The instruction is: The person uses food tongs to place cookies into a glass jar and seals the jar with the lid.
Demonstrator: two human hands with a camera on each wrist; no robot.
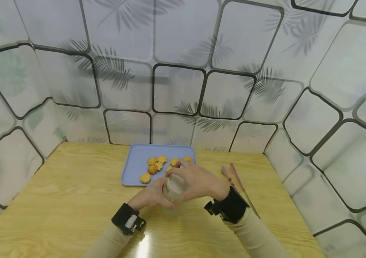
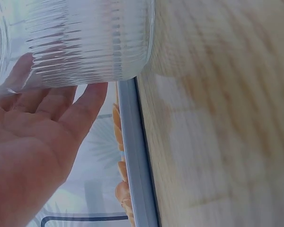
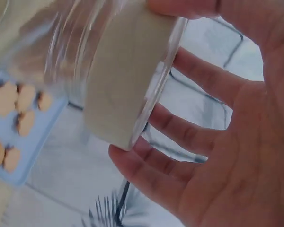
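Nearest the viewer, two beige sleeves with black wrist straps reach in over the glossy wooden tabletop (image 1: 57, 200), and between them stands a clear ribbed glass jar (image 1: 174, 195) with a pale cream lid (image 3: 118, 80), resting on the tabletop just in front of the tray. The left hand (image 1: 149, 197) wraps the jar's side from the left; in the left wrist view its fingers (image 2: 87, 106) lie curled against the ribbed glass (image 2: 85, 42), so this grip holds the jar's body. The right hand (image 1: 196, 182) comes over the top, its fingers (image 3: 180, 127) spread and bent round the lid's edge with the thumb on the opposite rim, so its grip is wide and set on the lid; how firmly it presses cannot be told. Just to the right of the right wrist lie a pair of slim pinkish utensils (image 1: 234, 179), side by side, pointing away toward the far right corner; what exactly they are is too small to tell. Just beyond the jar sits a light blue tray (image 1: 136, 161), its near edge close to the hands, carrying a loose cluster of small golden flower-shaped biscuits (image 1: 157, 165) toward its right half, one of them apart at the near edge. Behind the tabletop rise pale walls (image 1: 183, 71) printed with dark rounded outlines and grey leaf shapes.
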